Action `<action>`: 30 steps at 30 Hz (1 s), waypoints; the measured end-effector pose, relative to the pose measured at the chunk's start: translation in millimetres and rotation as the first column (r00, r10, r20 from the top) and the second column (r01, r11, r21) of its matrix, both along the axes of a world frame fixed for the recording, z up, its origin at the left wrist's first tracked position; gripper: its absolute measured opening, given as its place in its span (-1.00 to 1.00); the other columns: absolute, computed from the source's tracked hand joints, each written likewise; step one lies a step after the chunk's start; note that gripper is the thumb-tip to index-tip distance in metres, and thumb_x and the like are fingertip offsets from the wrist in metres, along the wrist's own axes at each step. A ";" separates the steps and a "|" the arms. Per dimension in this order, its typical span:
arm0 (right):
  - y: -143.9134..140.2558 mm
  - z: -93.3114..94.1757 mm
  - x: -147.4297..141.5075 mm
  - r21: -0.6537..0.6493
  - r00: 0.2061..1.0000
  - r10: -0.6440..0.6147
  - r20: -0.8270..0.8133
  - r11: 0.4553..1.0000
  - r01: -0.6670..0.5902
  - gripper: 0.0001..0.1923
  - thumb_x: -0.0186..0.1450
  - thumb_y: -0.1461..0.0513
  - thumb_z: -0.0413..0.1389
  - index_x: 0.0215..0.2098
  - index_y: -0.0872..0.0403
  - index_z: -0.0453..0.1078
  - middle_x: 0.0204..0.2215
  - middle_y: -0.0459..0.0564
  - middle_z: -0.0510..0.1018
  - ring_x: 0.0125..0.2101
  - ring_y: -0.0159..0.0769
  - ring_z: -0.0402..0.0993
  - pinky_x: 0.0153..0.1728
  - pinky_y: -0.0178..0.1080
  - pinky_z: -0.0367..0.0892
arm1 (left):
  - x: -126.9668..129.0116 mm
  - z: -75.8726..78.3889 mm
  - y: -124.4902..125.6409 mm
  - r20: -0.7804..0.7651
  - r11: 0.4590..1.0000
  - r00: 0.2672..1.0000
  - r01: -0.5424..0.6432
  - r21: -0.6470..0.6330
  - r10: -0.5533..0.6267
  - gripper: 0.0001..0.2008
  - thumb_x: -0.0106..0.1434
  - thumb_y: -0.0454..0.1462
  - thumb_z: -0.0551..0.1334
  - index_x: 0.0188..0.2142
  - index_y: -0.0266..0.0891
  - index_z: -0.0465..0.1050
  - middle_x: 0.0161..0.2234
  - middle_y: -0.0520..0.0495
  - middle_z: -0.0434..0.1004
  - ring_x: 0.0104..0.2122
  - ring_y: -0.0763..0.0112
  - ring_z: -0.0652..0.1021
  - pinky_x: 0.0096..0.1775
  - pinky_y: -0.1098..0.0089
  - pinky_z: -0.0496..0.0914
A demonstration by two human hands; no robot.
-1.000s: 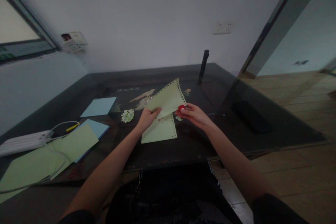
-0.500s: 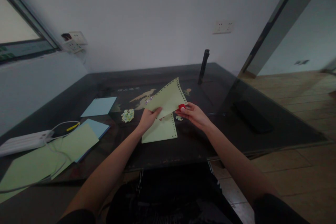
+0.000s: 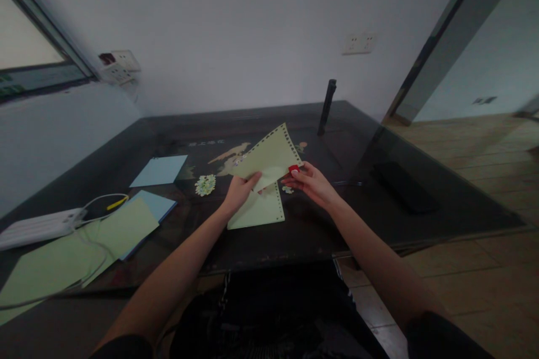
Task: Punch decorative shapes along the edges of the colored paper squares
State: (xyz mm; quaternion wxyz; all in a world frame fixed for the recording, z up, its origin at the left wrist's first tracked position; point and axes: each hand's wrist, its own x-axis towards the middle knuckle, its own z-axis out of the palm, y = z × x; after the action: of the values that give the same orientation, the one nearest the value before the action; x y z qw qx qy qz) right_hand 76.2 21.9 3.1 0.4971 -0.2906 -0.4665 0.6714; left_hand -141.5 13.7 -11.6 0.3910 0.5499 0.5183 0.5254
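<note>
Your left hand (image 3: 241, 189) pinches the green sheet (image 3: 269, 157), right hand (image 3: 309, 181) clamps the red tool (image 3: 293, 169); keep the edge taut.

Both bare forearms reach forward from the bottom of the view and converge toward the middle, with dark sleeves showing only at the lower edge. The left hand (image 3: 240, 190) sits a little lower and nearer the body, wrist nearly straight, its fingers curled upward and the thumb pressed against them in a closed pinch grip. The right hand (image 3: 309, 180) comes in from the right with the wrist slightly bent inward, palm turned left, fingers drawn together at the tips in a pinch. The two hands are near each other, not touching.
</note>
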 end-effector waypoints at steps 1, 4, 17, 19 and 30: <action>0.5 -0.9 -0.7 0.012 0.999 -0.035 0.007 0.999 0.035 -0.65 0.01 0.16 0.33 -0.33 0.03 0.30 -0.36 -0.09 0.53 -0.38 -0.32 0.55 -0.27 -0.22 0.45 | 0.1 -0.8 0.5 -0.011 1.000 1.000 0.005 0.004 -0.005 -0.71 0.08 -0.13 0.27 -0.30 -0.32 0.52 -0.50 -0.06 0.57 -0.38 0.32 0.55 -0.30 0.37 0.42; 2.5 -2.5 -1.5 0.071 0.989 -0.149 0.023 0.987 0.147 -0.65 -0.01 0.15 0.33 -0.34 0.03 0.31 -0.36 -0.12 0.51 -0.43 -0.38 0.52 -0.36 -0.27 0.43 | -0.5 -2.3 0.8 -0.073 0.999 0.997 0.036 -0.017 -0.037 -0.63 0.10 -0.08 0.25 -0.23 -0.34 0.50 -0.44 -0.10 0.57 -0.43 0.33 0.54 -0.38 0.38 0.41; 4.2 7.9 6.7 0.073 0.976 -0.210 0.064 0.976 0.205 -0.64 -0.01 0.10 0.31 -0.27 -0.02 0.39 -0.37 -0.11 0.53 -0.38 -0.35 0.46 -0.41 -0.29 0.37 | -45.7 39.4 -0.1 0.339 0.922 0.878 0.381 -0.069 -0.338 -0.38 0.13 0.08 0.16 0.09 -0.21 0.30 0.00 -0.18 0.47 -0.04 0.09 0.48 -0.10 0.17 0.41; 3.7 7.6 7.7 0.070 0.980 -0.172 0.104 0.984 0.165 -0.66 0.00 0.10 0.30 -0.27 -0.01 0.39 -0.37 -0.11 0.52 -0.39 -0.36 0.45 -0.40 -0.28 0.36 | -51.1 40.7 3.0 0.318 0.907 0.878 0.407 -0.105 -0.357 -0.41 0.15 0.06 0.16 0.09 -0.21 0.32 -0.03 -0.18 0.49 -0.09 0.12 0.51 -0.14 0.20 0.42; 4.6 0.4 7.5 0.010 0.964 -0.043 0.261 0.999 0.042 -0.66 0.01 0.14 0.31 -0.26 0.08 0.44 -0.34 -0.02 0.55 -0.37 -0.36 0.45 -0.26 -0.23 0.38 | -39.9 20.9 9.7 -0.117 0.938 0.964 0.199 -0.283 -0.240 -0.67 0.05 -0.11 0.30 -0.27 -0.32 0.52 -0.32 -0.18 0.60 -0.37 0.25 0.56 -0.30 0.29 0.43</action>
State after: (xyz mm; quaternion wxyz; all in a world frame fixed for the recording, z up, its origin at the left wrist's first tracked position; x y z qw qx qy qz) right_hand 83.7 26.5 3.6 0.4461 -0.3853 -0.5233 0.6153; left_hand -181.4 23.4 9.3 0.4782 0.5843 0.5478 0.3603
